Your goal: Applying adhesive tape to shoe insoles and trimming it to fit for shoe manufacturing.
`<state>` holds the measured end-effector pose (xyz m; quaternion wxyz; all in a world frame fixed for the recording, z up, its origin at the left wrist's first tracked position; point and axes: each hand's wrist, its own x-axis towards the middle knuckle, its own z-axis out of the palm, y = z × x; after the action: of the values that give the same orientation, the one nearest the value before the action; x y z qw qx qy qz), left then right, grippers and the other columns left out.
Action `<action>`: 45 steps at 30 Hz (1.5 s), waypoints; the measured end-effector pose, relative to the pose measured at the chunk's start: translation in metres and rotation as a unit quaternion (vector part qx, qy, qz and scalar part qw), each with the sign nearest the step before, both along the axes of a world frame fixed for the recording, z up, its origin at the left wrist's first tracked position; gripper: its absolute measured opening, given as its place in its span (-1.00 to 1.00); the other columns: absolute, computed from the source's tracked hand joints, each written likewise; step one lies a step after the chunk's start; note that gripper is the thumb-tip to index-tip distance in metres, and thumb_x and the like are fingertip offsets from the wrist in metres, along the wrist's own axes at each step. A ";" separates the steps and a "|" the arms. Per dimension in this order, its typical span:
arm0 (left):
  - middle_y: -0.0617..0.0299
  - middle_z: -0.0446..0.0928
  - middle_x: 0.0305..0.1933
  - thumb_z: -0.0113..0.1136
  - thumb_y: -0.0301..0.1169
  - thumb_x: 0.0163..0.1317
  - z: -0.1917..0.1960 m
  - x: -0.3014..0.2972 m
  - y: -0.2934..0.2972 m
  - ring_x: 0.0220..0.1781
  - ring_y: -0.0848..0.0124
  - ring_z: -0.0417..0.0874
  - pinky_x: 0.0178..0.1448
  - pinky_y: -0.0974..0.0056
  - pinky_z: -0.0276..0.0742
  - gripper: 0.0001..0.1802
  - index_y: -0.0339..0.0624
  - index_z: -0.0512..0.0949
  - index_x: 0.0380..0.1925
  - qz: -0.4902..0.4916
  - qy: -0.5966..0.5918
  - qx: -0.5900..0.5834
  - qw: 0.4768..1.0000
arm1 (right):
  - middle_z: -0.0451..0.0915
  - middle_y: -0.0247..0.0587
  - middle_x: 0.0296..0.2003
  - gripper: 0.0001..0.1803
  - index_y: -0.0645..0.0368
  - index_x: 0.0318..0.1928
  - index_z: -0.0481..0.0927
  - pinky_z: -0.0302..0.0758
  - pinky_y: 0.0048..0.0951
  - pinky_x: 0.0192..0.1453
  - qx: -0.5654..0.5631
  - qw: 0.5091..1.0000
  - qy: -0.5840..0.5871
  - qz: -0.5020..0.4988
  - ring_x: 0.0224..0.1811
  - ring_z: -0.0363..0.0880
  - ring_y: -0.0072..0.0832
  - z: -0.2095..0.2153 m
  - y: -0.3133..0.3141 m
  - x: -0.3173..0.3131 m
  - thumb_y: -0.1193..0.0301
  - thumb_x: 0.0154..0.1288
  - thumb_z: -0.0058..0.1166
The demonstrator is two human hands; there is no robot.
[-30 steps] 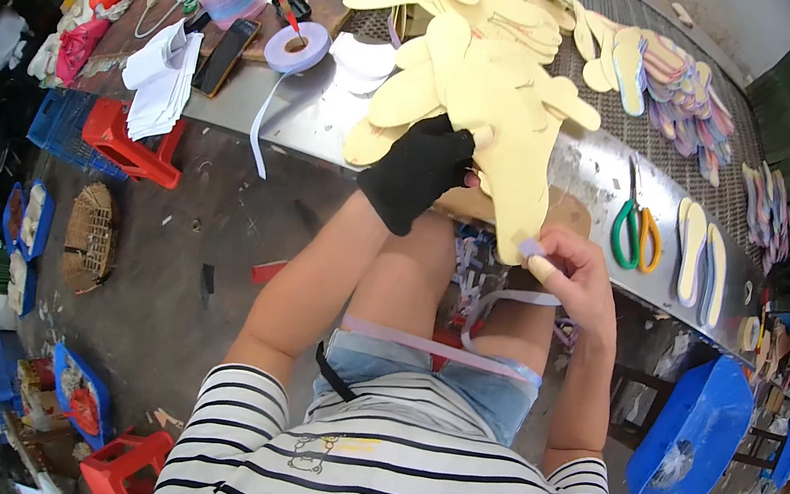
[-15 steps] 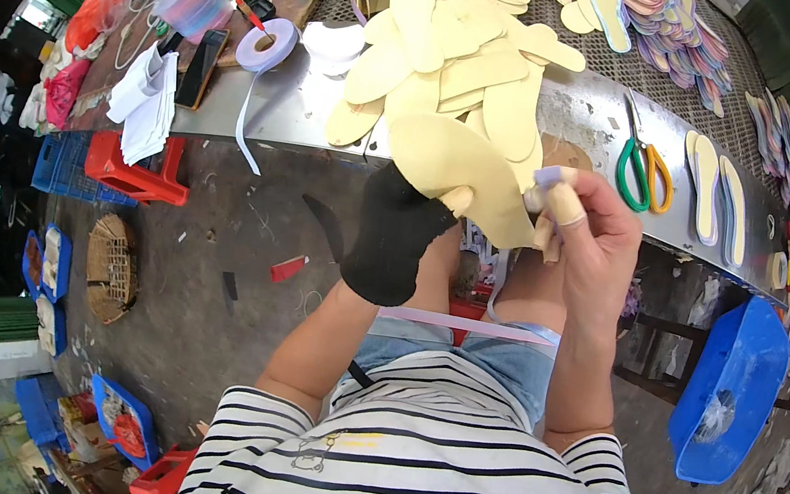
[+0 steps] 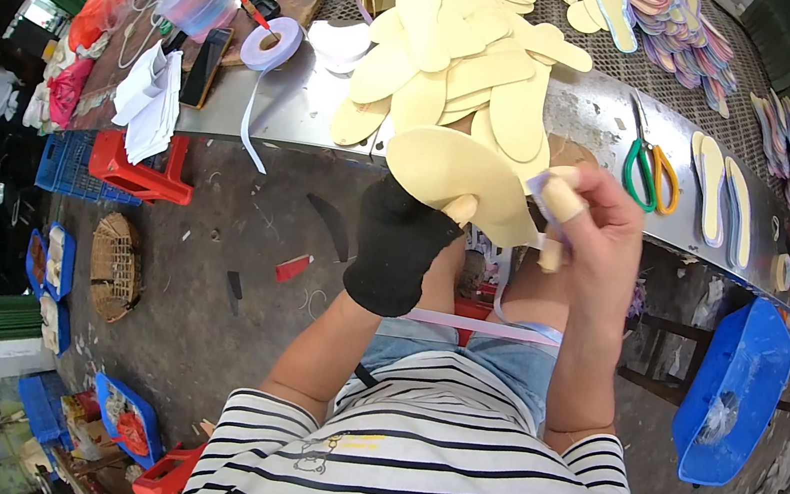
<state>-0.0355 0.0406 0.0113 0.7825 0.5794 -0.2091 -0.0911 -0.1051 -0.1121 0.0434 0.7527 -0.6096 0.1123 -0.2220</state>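
Observation:
My left hand (image 3: 400, 248), in a black fingerless glove, grips a pale yellow insole (image 3: 456, 173) with the thumb on its upper face. The insole is tilted above my lap, in front of the table's near edge. At its right end my right hand (image 3: 603, 221) pinches a strip of lilac tape (image 3: 538, 180); tan covers wrap some of those fingertips. How far the tape follows the insole's rim is hidden by my fingers. More lilac tape (image 3: 504, 330) lies across my thighs. A pile of similar insoles (image 3: 480, 75) is just beyond my hands.
On the metal table (image 3: 596, 109) are scissors (image 3: 650, 172) with green and orange handles, edged insoles (image 3: 709, 190), a lilac tape roll (image 3: 272, 44), a phone (image 3: 205, 69) and white papers (image 3: 148, 101). A blue tub (image 3: 733, 391) stands right, a red stool (image 3: 143, 173) and wicker basket (image 3: 113, 268) left.
The insole has tipped, its broad end slightly lower. My right hand has turned a little at the insole's right end, and more lilac tape shows by its fingers.

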 end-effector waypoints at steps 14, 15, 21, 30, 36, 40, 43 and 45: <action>0.21 0.57 -0.22 0.23 -0.64 0.03 0.005 -0.002 0.001 -0.22 0.53 0.54 -0.21 0.44 0.47 -0.63 -0.35 0.47 -0.09 -0.002 0.031 -0.014 0.999 | 0.60 -0.36 -0.44 -0.89 0.24 -0.28 0.57 0.31 -0.76 -0.59 0.100 0.991 0.000 0.089 -0.54 0.47 -0.80 0.008 -0.001 0.002 0.50 0.17 0.13; 0.20 0.57 -0.22 0.23 -0.64 0.03 0.005 -0.002 0.001 -0.20 0.52 0.55 -0.18 0.43 0.48 -0.62 -0.35 0.47 -0.08 -0.009 0.041 -0.020 0.999 | 0.60 -0.37 -0.45 -0.89 0.24 -0.28 0.58 0.31 -0.75 -0.59 0.125 0.986 0.002 0.112 -0.54 0.47 -0.80 0.009 -0.003 0.002 0.50 0.16 0.13; 0.18 0.57 -0.16 0.24 -0.63 0.02 0.005 -0.003 0.002 -0.14 0.48 0.55 -0.05 0.36 0.47 -0.59 -0.35 0.45 -0.06 -0.015 -0.005 -0.009 1.000 | 0.57 -0.37 -0.43 -0.89 0.27 -0.33 0.59 0.24 -0.75 -0.61 0.043 0.998 0.048 0.021 -0.60 0.40 -0.82 0.013 0.010 0.006 0.50 0.12 0.17; 0.20 0.55 -0.14 0.25 -0.62 0.03 0.010 -0.001 0.003 -0.12 0.48 0.54 -0.04 0.39 0.45 -0.57 -0.34 0.44 -0.04 -0.009 0.019 0.047 0.999 | 0.45 -0.30 -0.28 -0.79 0.32 -0.25 0.54 0.38 -0.72 -0.30 -0.079 0.990 -0.062 -0.103 -0.32 0.49 -0.62 0.003 0.024 0.007 0.63 0.04 0.19; 0.20 0.55 -0.16 0.24 -0.61 0.04 0.005 0.003 0.001 -0.14 0.48 0.54 -0.05 0.39 0.46 -0.57 -0.33 0.44 -0.03 -0.008 -0.048 0.025 0.999 | 0.45 -0.29 -0.23 -0.78 0.30 -0.26 0.56 0.38 -0.66 -0.21 -0.304 0.944 -0.090 -0.088 -0.28 0.45 -0.62 -0.009 0.006 0.007 0.63 0.00 0.19; 0.19 0.55 -0.15 0.24 -0.59 0.05 0.021 0.008 0.009 -0.14 0.48 0.54 -0.06 0.38 0.46 -0.60 -0.33 0.46 -0.06 -0.073 0.014 0.050 0.996 | 0.47 -0.39 -0.34 -0.87 0.31 -0.31 0.61 0.30 -0.71 -0.35 -0.057 0.990 -0.069 0.112 -0.39 0.41 -0.72 0.004 -0.008 0.012 0.55 0.08 0.18; 0.21 0.55 -0.16 0.25 -0.58 0.04 0.029 0.017 0.007 -0.13 0.47 0.54 -0.07 0.37 0.47 -0.64 -0.32 0.49 -0.10 -0.092 -0.100 0.119 0.984 | 0.49 -0.38 -0.34 -0.88 0.31 -0.30 0.61 0.29 -0.73 -0.35 -0.004 0.989 -0.046 0.140 -0.36 0.41 -0.72 0.000 -0.015 0.018 0.56 0.11 0.14; 0.22 0.55 -0.15 0.26 -0.56 0.03 0.032 0.021 0.004 -0.11 0.47 0.53 -0.06 0.35 0.46 -0.66 -0.31 0.51 -0.13 -0.119 0.024 0.074 0.990 | 0.49 -0.38 -0.34 -0.87 0.32 -0.29 0.60 0.29 -0.71 -0.34 -0.019 0.989 -0.051 0.137 -0.36 0.41 -0.72 0.001 -0.016 0.016 0.56 0.12 0.14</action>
<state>-0.0148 0.0445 0.0432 0.7257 0.6047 -0.2500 -0.2128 -0.0889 -0.1276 0.0441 0.7688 -0.6216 -0.0148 -0.1495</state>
